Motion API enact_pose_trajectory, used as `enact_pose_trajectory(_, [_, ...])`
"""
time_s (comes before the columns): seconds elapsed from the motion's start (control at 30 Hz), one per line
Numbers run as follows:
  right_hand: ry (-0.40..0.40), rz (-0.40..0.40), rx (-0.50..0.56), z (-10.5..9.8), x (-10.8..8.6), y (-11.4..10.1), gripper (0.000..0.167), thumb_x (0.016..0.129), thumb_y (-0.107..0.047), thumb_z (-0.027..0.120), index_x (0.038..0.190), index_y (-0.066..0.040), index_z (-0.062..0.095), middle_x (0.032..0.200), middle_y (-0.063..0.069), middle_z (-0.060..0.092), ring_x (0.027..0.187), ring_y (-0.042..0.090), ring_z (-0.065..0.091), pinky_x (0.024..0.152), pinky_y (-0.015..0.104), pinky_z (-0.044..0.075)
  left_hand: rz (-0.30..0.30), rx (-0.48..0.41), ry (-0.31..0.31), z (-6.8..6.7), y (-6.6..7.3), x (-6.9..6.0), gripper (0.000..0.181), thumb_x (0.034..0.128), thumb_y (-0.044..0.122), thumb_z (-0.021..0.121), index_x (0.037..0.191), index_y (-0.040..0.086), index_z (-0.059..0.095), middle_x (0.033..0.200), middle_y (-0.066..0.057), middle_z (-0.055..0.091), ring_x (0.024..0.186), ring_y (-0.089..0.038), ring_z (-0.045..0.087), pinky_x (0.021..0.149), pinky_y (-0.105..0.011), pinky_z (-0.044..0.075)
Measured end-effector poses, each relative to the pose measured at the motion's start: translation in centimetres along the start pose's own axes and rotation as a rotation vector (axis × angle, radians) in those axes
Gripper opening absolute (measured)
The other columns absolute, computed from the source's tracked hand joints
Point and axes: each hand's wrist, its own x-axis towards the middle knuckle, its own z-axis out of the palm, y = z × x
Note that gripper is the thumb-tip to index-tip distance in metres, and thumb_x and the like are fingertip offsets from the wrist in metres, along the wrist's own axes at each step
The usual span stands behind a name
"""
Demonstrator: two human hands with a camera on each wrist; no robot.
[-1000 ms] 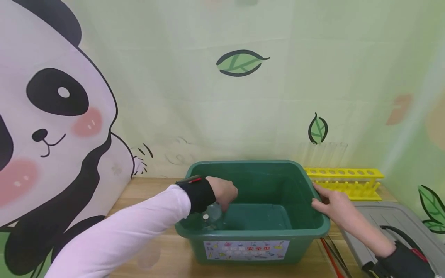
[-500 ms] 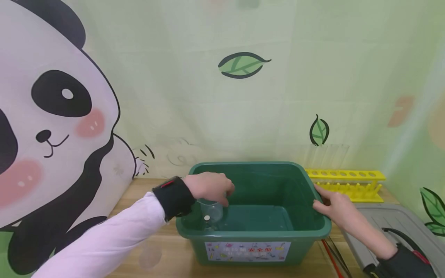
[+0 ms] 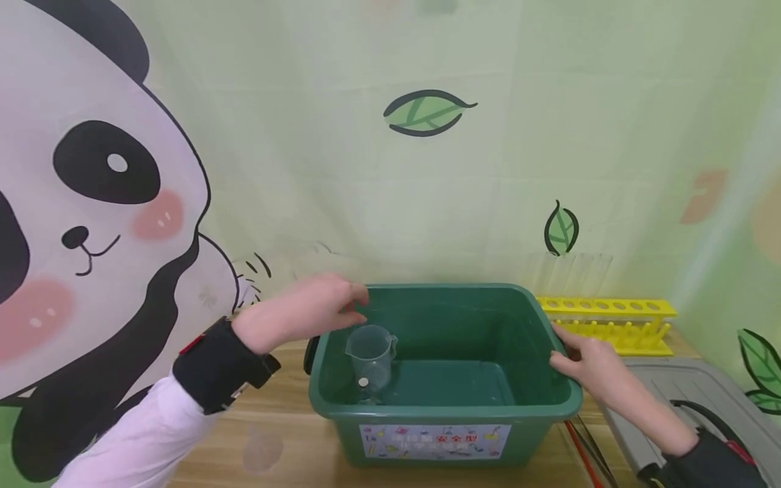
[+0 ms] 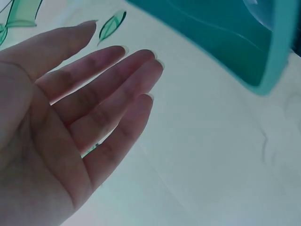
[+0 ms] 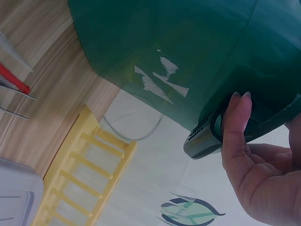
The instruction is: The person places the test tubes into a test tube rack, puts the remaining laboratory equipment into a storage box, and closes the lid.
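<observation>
A green plastic storage bin (image 3: 445, 411) stands on the table with a printed label on its front. Inside, at its left end, a clear beaker with a handle (image 3: 371, 356) stands upright. In front of the beaker is a small clear bottle with a white top (image 3: 363, 384). My left hand (image 3: 311, 308) hovers over the bin's left back corner; in the left wrist view its palm (image 4: 80, 117) holds nothing and the fingers are loosely bent. With my right hand (image 3: 593, 359) I grip the bin's right rim, fingers curled under the side handle (image 5: 204, 139).
Behind the right end stands a yellow test tube rack (image 3: 610, 308) with clear tubes. A grey lid (image 3: 683, 379) lies at the right. Red and dark thin tools (image 3: 582, 447) lie between lid and bin. A panda-print cloth (image 3: 427, 203) hangs behind.
My left hand has let go of the beaker, risen out of the bin and moved left. The beaker now stands in the bin in plain view. The right hand keeps its grip.
</observation>
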Motion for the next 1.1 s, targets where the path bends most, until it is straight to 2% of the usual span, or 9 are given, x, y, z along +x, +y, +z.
enact_pose_trajectory(0.17, [0.011,-0.006,0.000,0.0,0.0,0.0,0.057,0.086,-0.010,0.054,0.132,0.013,0.031,0.078,0.011,0.063,0.053,0.016,0.052,0.042,0.027,0.039,-0.047,0.028,0.103,0.0,-0.9,-2.2,0.009,0.0805,0.010,0.067,0.087,0.006,0.062,0.079,0.001,0.060,0.067,-0.010,0.055,0.059,-0.025,0.045])
enact_pose_trajectory(0.37, [0.026,-0.016,-0.012,0.1,0.0,0.1,0.056,0.085,-0.010,0.054,0.131,0.013,0.032,0.074,0.008,0.062,0.050,0.015,0.051,0.040,0.026,0.037,-0.114,0.000,0.168,0.4,-1.8,-4.5,0.005,0.0804,0.009,0.067,0.085,0.007,0.064,0.074,0.003,0.059,0.065,-0.011,0.054,0.057,-0.027,0.045])
enact_pose_trajectory(0.53, [0.025,-0.017,-0.009,0.0,0.0,0.0,0.057,0.085,-0.010,0.054,0.132,0.013,0.032,0.075,0.009,0.062,0.051,0.015,0.051,0.040,0.026,0.037,-0.182,-0.026,0.145,1.4,-2.9,-6.5,0.006,0.0816,0.012,0.066,0.085,0.007,0.064,0.074,0.004,0.058,0.065,-0.010,0.054,0.058,-0.029,0.045])
enact_pose_trajectory(0.73, [0.013,-0.015,-0.009,0.1,0.0,-0.1,0.057,0.086,-0.011,0.055,0.132,0.013,0.031,0.077,0.009,0.062,0.053,0.016,0.050,0.041,0.026,0.036,-0.208,-0.074,0.132,2.8,-4.1,-8.7,0.006,0.0804,0.011,0.067,0.082,0.007,0.063,0.071,0.006,0.056,0.063,-0.009,0.052,0.056,-0.029,0.044])
enact_pose_trajectory(0.93, [0.010,-0.014,0.003,0.0,0.0,0.0,0.057,0.086,-0.010,0.054,0.132,0.013,0.031,0.079,0.010,0.063,0.053,0.016,0.050,0.040,0.026,0.035,-0.230,-0.141,0.118,4.4,-5.0,-10.0,0.006,0.0789,0.009,0.068,0.080,0.006,0.062,0.069,0.007,0.054,0.060,-0.007,0.050,0.053,-0.027,0.043])
enact_pose_trajectory(1.1, [0.012,-0.012,0.002,0.1,-0.2,0.0,0.057,0.086,-0.011,0.055,0.132,0.013,0.031,0.078,0.010,0.063,0.052,0.016,0.050,0.040,0.026,0.035,-0.248,-0.214,0.066,6.4,-5.5,-11.0,0.010,0.0757,0.005,0.069,0.080,0.004,0.061,0.067,0.006,0.052,0.059,-0.008,0.048,0.052,-0.026,0.042])
